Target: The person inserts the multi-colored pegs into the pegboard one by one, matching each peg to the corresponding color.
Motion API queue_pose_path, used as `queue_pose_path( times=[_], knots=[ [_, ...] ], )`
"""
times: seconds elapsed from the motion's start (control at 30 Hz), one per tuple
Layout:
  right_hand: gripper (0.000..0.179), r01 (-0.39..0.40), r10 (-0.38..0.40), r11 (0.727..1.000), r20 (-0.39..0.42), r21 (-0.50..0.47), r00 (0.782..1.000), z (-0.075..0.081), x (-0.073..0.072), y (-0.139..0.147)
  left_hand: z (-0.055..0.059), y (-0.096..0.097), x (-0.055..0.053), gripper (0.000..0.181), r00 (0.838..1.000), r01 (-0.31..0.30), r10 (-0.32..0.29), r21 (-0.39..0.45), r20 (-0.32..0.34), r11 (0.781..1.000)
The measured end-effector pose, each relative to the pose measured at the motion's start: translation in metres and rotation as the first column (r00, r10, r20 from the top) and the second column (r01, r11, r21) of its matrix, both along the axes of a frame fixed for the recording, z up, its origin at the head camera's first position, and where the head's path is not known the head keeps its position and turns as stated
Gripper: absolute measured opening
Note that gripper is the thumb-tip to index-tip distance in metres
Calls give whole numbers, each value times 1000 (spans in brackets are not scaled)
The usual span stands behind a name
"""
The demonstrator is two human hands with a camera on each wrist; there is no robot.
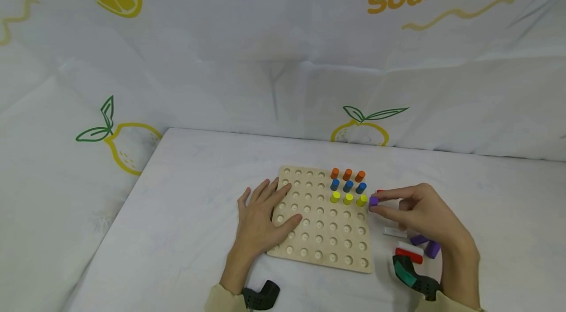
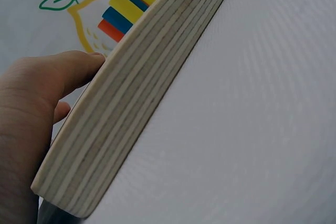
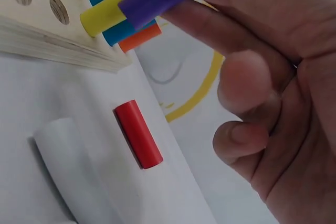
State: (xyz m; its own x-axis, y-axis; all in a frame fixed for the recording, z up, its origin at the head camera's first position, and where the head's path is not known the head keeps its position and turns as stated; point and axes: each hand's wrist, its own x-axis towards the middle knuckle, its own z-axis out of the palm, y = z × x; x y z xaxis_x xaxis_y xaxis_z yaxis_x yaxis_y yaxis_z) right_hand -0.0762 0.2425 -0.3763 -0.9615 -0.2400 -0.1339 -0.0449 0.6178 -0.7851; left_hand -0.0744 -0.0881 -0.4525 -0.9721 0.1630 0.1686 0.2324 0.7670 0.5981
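A wooden pegboard with rows of round holes lies on the white table. Its far right corner carries three orange pegs, three blue pegs and three yellow pegs, all upright. My left hand rests on the board's left side with fingers spread; the left wrist view shows the thumb at the board's layered edge. Between thumb and fingertips my right hand pinches a purple peg, just right of the yellow row and above the table.
Right of the board lie loose pegs: red pegs, white pegs and purple pegs, partly under my right hand and wrist. A white cloth printed with lemons hangs behind the table. Dark wrist devices sit at both wrists.
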Motion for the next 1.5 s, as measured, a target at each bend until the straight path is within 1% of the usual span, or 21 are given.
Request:
queue_pose_path(
  times=[0.13, 0.23, 0.4, 0.5, 0.57, 0.73, 0.8, 0.87, 1.0, 1.13, 1.27, 1.5],
  knots=[
    [22, -54, 51, 996, -50, -67, 997, -2, -1, -6, 0, 0, 0, 69, 1000, 1, -1, 4, 2, 1000],
    [19, -90, 84, 990, -61, -113, 995, -2, -3, -13, 1, 0, 0, 69, 1000, 2, -3, 4, 6, 1000],
    [16, -139, 133, 972, -44, -187, 990, -4, -6, -24, 1, 0, 0, 69, 1000, 4, -4, 4, 8, 1000],
    [17, -160, 156, 965, -34, -208, 987, -7, -8, -31, 1, 0, 0, 69, 1000, 5, -5, 3, 9, 1000],
    [18, -155, 157, 964, -7, -214, 988, -8, -9, -35, 1, 0, 0, 69, 1000, 6, -6, 2, 7, 1000],
    [20, -199, 213, 945, 24, -260, 977, -11, -12, -46, 0, -1, 0, 69, 1000, 6, -6, 1, 7, 1000],
    [20, -231, 245, 934, 17, -273, 969, -12, -13, -49, 0, -1, 0, 69, 1000, 5, -5, 1, 7, 1000],
    [20, -238, 254, 933, 26, -268, 967, -13, -14, -52, 0, -1, 0, 69, 1000, 7, -7, 1, 8, 1000],
    [22, -236, 255, 941, 51, -241, 966, -15, -16, -55, 0, -1, 0, 67, 1000, 2, -2, 7, 1, 1000],
    [23, -219, 241, 949, 76, -225, 967, -16, -17, -57, -1, 0, -1, 58, 1000, -13, 13, 28, -7, 1000],
    [24, -212, 237, 950, 87, -229, 968, -15, -17, -56, -1, 1, -1, 50, 1000, -24, 24, 39, -10, 999],
    [25, -209, 237, 952, 107, -224, 966, -14, -17, -55, -1, 1, -1, 50, 999, -25, 26, 30, -25, 999]
  ],
)
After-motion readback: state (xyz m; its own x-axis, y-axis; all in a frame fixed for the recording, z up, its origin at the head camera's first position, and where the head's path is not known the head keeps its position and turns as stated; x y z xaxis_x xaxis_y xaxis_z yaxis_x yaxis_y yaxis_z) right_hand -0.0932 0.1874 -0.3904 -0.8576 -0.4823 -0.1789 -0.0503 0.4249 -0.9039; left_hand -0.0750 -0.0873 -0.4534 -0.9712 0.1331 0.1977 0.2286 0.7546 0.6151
